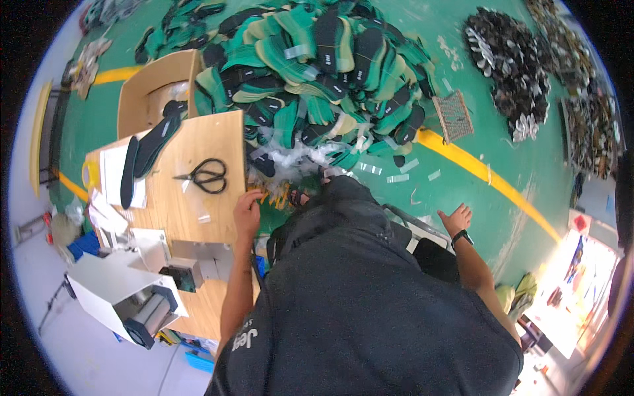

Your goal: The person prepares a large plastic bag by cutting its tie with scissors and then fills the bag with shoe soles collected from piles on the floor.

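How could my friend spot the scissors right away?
Find the wooden table on the left. The scissors lie between the dark insoles and the table's right edge. Unlike the long, flat insoles, they have two big black handle loops.

hands (247,212): showing two;
scissors (193,177): numbering one pair;
cardboard box (139,96): numbering one;
insoles (328,43): piling beyond counting

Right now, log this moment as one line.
left fingers beside table | right fingers spread, empty | black scissors on table | insole pile on floor
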Available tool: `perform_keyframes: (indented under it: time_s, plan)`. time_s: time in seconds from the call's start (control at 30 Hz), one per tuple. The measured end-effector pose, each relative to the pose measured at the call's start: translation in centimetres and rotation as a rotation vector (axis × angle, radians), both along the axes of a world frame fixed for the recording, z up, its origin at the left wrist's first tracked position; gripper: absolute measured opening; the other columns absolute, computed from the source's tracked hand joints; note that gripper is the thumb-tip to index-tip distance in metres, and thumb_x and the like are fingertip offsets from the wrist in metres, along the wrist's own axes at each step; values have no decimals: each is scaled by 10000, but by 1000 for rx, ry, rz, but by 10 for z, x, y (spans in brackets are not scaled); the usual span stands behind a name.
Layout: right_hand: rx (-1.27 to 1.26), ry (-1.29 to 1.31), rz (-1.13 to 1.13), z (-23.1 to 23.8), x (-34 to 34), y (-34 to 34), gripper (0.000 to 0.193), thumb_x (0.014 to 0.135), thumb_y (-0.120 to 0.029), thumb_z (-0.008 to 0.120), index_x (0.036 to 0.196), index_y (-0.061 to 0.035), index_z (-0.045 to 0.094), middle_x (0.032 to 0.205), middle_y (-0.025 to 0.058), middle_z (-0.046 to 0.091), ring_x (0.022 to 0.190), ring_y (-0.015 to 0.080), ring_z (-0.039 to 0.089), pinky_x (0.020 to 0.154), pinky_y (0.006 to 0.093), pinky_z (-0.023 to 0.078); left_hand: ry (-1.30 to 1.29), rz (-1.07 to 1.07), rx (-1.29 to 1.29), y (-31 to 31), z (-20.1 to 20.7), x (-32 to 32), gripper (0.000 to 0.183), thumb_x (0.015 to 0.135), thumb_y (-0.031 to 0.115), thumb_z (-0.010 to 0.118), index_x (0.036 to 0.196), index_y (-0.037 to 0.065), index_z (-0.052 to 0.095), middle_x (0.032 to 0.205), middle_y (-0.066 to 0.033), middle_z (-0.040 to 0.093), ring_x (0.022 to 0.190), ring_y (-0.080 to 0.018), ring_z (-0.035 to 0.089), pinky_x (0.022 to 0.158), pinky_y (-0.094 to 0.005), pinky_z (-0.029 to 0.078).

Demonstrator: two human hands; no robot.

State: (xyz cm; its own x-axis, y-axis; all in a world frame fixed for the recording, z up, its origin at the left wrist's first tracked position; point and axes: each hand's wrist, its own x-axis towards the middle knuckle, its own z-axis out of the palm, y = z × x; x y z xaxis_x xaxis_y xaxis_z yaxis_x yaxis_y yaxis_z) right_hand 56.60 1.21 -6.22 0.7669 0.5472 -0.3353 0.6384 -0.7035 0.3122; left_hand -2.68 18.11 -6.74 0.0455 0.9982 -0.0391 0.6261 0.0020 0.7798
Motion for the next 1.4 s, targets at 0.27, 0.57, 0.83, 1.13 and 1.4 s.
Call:
perform_keyframes:
  time_s: [0.27, 0.57, 0.83, 1.13, 1.4]
  plan:
    - [-270, 598, -111, -76, 25, -88, 788, 783, -690, 466, 1122, 12, 582, 1148, 249, 558, 1090, 391, 515, 990, 528, 278, 26, -98, -523, 47, 14, -1, 229, 785, -25, 416, 810, -1, 642, 755, -81, 631, 653, -137, 566, 608, -258, 458]
    - [20, 457, -156, -28, -32, -75, 802, 653, -709, 598, 1113, -52, 595, 1137, 131, 580, 1146, 308, 458, 933, 510, 346, 126, -361, -652, 112, -1, 54, 178, 691, -34, 405, 646, 6, 573, 633, -72, 591, 554, -141, 532, 530, -253, 420]
    - [236, 368, -351, -40, -61, -55, 789, 715, -700, 541, 1113, -22, 607, 1191, 194, 543, 1250, 359, 367, 1037, 445, 301, 145, -706, -783, 221, -73, 132, 198, 641, -45, 390, 591, 23, 569, 555, -75, 567, 505, -151, 521, 485, -281, 408]
    - [130, 367, -325, -56, -63, -41, 515, 908, -481, 390, 846, -65, 687, 928, 144, 648, 1081, 317, 507, 954, 517, 299, 168, -852, -628, 197, -61, 196, 183, 636, -36, 449, 581, 58, 595, 549, -42, 549, 501, -143, 498, 468, -274, 373]
    - [650, -596, -924, -56, -16, -91, 546, 658, -207, 716, 1081, 55, 491, 1092, 247, 534, 1078, 380, 482, 929, 454, 402, 387, -1238, -692, 203, -113, 160, 96, 699, 74, 546, 641, 56, 621, 604, -54, 596, 528, -172, 527, 483, -295, 399]
